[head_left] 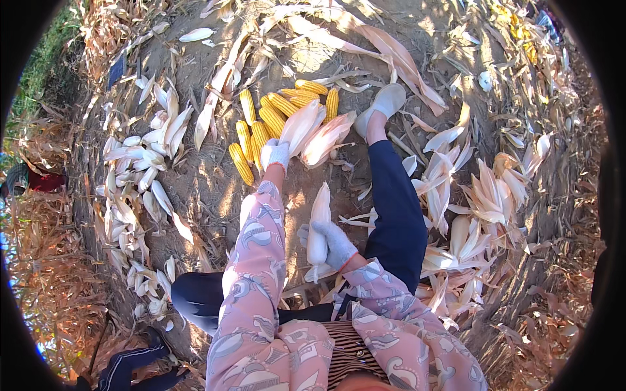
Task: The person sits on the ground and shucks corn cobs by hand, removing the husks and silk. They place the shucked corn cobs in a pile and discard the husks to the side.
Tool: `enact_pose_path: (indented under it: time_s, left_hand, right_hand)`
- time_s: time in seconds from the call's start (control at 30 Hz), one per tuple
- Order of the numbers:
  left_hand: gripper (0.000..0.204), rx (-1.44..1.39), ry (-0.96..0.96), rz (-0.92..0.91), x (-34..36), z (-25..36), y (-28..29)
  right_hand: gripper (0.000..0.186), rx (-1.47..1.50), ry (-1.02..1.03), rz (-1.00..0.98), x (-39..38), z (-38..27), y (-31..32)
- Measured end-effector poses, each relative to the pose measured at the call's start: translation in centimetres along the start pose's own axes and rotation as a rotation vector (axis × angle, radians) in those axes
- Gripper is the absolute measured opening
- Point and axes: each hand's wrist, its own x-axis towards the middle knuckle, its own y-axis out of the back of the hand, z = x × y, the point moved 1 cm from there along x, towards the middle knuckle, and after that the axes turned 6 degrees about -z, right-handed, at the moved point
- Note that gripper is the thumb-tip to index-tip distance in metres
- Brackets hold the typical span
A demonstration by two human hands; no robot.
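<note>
My left hand (275, 155), in a white glove, reaches to the near edge of a pile of bare yellow corn cobs (274, 117). Its fingers look closed at the lower end of a pinkish husked-over ear of corn (304, 126); the fingertips are partly hidden. Another ear in pinkish husk (326, 143) lies just to the right of it. Closer to my body, my right hand (338, 246), also gloved, is wrapped round an ear of corn in pale husk (318, 228). That ear stands roughly upright, tip away from me.
Loose pale husks (147, 163) lie heaped on the left, and more husks (482, 208) on the right. My right leg (394, 202) stretches forward beside the pile, with a light shoe (389, 99). At the lower left, another person's dark-clad leg (134, 365) shows.
</note>
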Motion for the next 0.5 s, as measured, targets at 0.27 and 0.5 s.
enact_pose_path:
  time_s: [0.27, 0.5]
  left_hand:
    - [0.032, 0.402, 0.077, -0.008, 2.6, -1.0, -3.8]
    - [0.027, 0.610, -0.089, -0.017, 1.5, 1.1, -3.9]
  right_hand:
    - [0.045, 0.006, -0.060, 0.039, -0.6, -0.5, -2.0]
    - [0.052, 0.072, -0.022, -0.048, -0.4, -0.1, -0.8]
